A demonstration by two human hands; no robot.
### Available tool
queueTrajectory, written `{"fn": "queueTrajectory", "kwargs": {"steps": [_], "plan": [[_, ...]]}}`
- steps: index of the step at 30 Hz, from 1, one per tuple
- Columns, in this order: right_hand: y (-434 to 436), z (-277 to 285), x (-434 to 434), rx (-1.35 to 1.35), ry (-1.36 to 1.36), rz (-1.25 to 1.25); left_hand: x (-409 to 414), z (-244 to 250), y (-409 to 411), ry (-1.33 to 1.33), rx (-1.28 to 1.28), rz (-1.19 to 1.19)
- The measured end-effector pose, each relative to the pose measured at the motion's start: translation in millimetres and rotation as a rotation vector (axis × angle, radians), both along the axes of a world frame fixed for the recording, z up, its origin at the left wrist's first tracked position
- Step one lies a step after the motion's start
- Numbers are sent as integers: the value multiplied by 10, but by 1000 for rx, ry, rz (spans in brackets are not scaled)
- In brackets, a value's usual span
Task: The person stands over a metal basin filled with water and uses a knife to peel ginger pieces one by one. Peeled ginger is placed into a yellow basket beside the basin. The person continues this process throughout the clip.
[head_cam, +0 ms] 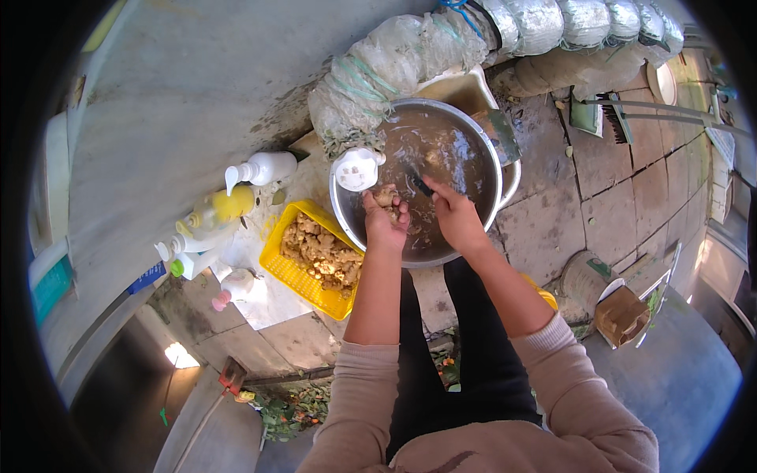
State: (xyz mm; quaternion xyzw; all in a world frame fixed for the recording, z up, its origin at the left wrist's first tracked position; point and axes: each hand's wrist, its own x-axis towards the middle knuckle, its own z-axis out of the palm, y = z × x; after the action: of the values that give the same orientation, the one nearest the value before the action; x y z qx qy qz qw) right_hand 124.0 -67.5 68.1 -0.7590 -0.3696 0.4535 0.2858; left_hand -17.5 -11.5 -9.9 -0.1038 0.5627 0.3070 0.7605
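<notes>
My left hand (385, 226) holds a piece of ginger root (386, 200) over the near left part of a round metal basin (494, 154) of murky brown water. In my right hand (456, 217) is a small dark-handled tool (421, 184), pointing away to the upper left; its working end is blurred, so I cannot tell its kind. Another pale lump (434, 157) shows in the water beyond the tool. Left of the basin, a yellow plastic basket (278, 275) holds a heap of ginger (322, 251). A white round plastic piece (356, 169) overhangs the basin's left rim.
Pump bottles (269, 168) and a bottle with yellow liquid (232, 202) stand along the wall at left. A plastic-wrapped pipe (402, 56) curves above the basin. Behind it sits a white sink-like tub (486, 88). A cardboard box (621, 316) and bucket (585, 278) are at right.
</notes>
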Motion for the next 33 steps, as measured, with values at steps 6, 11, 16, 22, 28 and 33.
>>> {"fn": "queueTrajectory", "kwargs": {"steps": [6, 11, 16, 22, 28, 33], "plan": [[-451, 392, -261, 144, -71, 160, 178, 245, 74, 355, -93, -146], [73, 70, -138, -51, -105, 105, 187, 361, -68, 328, 205, -247], [162, 183, 132, 64, -65, -63, -70, 626, -30, 150, 294, -47], [-279, 56, 325, 148, -90, -129, -766, 1048, -180, 803, 531, 134], [-169, 9, 245, -15, -253, -47, -757, 909, -223, 870, 655, 25], [-96, 211, 94, -89, -17, 10, -426, 340, -55, -491, 305, 344]]}}
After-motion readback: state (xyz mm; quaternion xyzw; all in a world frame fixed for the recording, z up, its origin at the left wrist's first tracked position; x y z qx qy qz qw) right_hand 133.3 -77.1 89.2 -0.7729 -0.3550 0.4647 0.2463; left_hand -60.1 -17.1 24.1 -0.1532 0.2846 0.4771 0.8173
